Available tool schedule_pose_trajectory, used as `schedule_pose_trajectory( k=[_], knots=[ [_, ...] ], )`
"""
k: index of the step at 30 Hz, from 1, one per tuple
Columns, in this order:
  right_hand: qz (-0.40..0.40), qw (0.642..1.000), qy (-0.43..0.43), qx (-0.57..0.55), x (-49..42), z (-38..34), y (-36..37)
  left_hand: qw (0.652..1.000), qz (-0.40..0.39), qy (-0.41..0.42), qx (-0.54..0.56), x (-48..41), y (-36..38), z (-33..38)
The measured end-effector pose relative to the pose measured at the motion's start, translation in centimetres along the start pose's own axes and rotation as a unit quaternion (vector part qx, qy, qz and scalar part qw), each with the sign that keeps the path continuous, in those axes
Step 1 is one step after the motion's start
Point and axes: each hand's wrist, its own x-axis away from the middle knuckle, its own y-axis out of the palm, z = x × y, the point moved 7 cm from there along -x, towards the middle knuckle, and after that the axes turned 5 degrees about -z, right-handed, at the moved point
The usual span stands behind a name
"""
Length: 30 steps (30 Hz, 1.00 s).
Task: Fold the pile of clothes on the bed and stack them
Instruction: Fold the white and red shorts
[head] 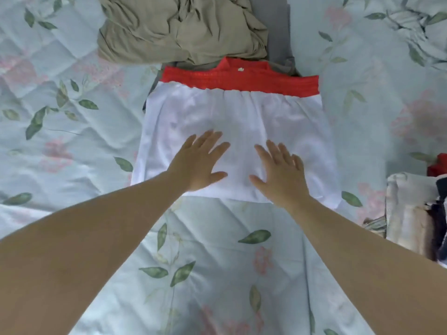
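Note:
A white folded garment (242, 117) lies flat in the middle of the bed. Under its far edge shows a red garment (242, 77) with a small white button. My left hand (200, 160) and my right hand (280, 172) both rest palm down on the near half of the white garment, fingers straight and spread, a short gap between the thumbs. Beyond the red garment sits a crumpled khaki garment (179, 27), unfolded.
The bed is covered by a pale blue floral quilt (72, 141). At the right edge stands a heap of other clothes (416, 213), beige and dark, with a red piece (439, 165) behind it. A grey cloth (278, 32) lies beside the khaki one.

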Motion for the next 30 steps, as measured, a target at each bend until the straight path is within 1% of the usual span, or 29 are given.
schedule_pose_trajectory(
  k=[1, 2, 3, 4, 5, 6, 8, 9, 11, 12, 14, 15, 18, 20, 22, 24, 27, 30],
  knots=[
    [-0.057, 0.998, -0.008, 0.009, 0.3, -0.1, 2.3, 0.998, -0.054, 0.007, -0.018, 0.5, 2.3, 0.5],
    [-0.096, 0.995, -0.008, 0.017, 0.5, 0.0, 4.2, 0.995, -0.090, 0.008, -0.042, 0.9, 4.3, 0.7],
    [-0.113, 0.993, -0.002, 0.024, 0.7, 0.4, 5.5, 0.992, -0.109, 0.003, -0.065, 1.1, 5.7, 0.6],
    [-0.114, 0.993, 0.006, 0.028, 0.7, 0.8, 6.2, 0.990, -0.115, -0.006, -0.081, 1.2, 6.9, 0.4],
    [-0.102, 0.994, 0.013, 0.031, 0.6, 1.2, 6.6, 0.990, -0.103, -0.017, -0.090, 1.3, 7.5, 0.1],
    [-0.080, 0.996, 0.015, 0.031, 0.4, 1.6, 6.7, 0.993, -0.073, -0.017, -0.092, 1.3, 7.5, 0.0],
    [-0.025, 1.000, 0.017, 0.006, 0.0, 2.3, 6.2, 0.996, 0.011, 0.008, -0.083, 1.2, 6.7, 0.2],
    [-0.001, 1.000, 0.019, -0.013, -0.3, 2.6, 5.8, 0.996, 0.038, 0.022, -0.082, 1.0, 6.5, 0.1],
    [0.031, 0.998, 0.027, -0.046, -0.7, 3.0, 4.9, 0.994, 0.090, 0.026, -0.062, 1.1, 5.9, -0.1],
    [0.036, 0.997, 0.030, -0.054, -0.8, 3.1, 4.7, 0.995, 0.096, 0.021, -0.032, 1.2, 5.3, 0.0],
    [0.027, 0.998, 0.032, -0.052, -0.4, 3.2, 4.7, 0.997, 0.064, -0.003, 0.035, 1.3, 4.8, -0.3],
    [0.021, 0.998, 0.029, -0.054, 0.0, 3.2, 4.8, 0.998, 0.035, -0.014, 0.055, 1.5, 4.9, -0.5],
    [-0.010, 0.994, 0.030, -0.104, 1.8, 3.2, 5.3, 0.994, -0.050, -0.053, 0.078, 2.8, 5.6, -0.7],
    [-0.058, 0.985, 0.049, -0.152, 3.3, 3.3, 6.4, 0.988, -0.102, -0.063, 0.093, 4.0, 6.0, -0.2],
    [-0.112, 0.971, 0.074, -0.199, 5.3, 3.3, 7.6, 0.980, -0.166, -0.056, 0.093, 5.3, 6.6, 0.5],
    [-0.151, 0.956, 0.089, -0.236, 7.0, 2.9, 8.7, 0.968, -0.228, -0.028, 0.101, 6.7, 7.3, 1.8],
    [-0.234, 0.933, 0.100, -0.254, 9.8, 2.2, 10.6, 0.938, -0.323, 0.015, 0.124, 9.2, 9.1, 3.9],
    [-0.262, 0.902, 0.120, -0.322, 12.0, 2.1, 11.4, 0.914, -0.375, 0.034, 0.150, 10.7, 10.4, 5.0]
  ],
)
